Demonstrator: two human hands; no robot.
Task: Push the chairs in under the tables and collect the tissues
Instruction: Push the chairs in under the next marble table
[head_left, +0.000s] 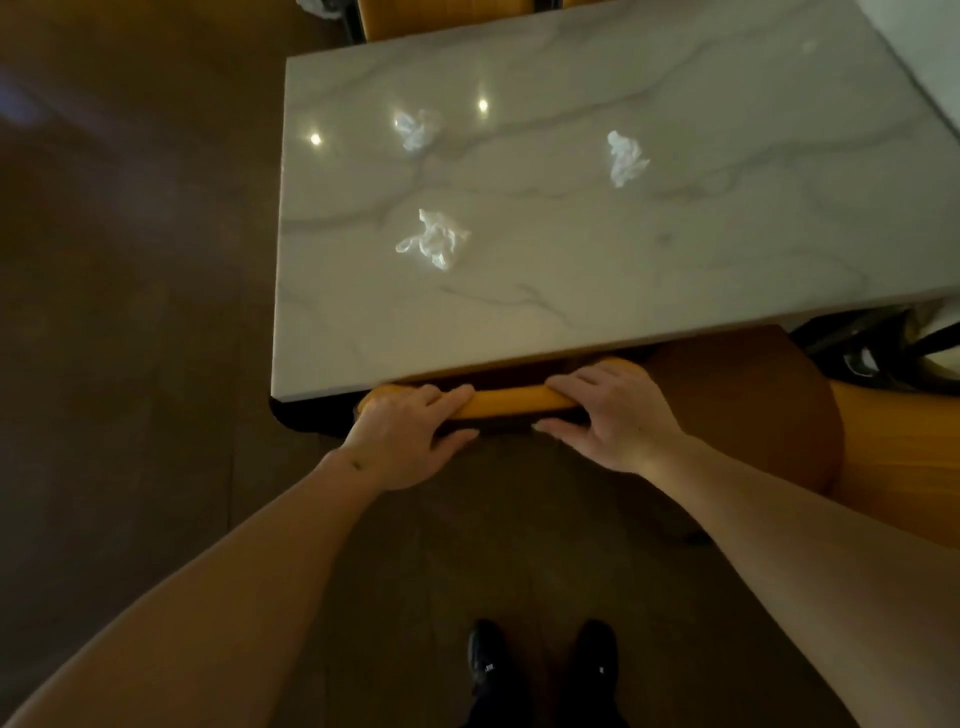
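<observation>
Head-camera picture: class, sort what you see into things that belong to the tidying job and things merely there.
Job:
- yellow chair, gripped by left hand and right hand
- second chair
- three tissues
- marble table

Merely there:
- black shoes
- brown floor

Both bare forearms outstretched, left hand (410, 436) and right hand (610, 415) curled closed (thumbs underneath).
</observation>
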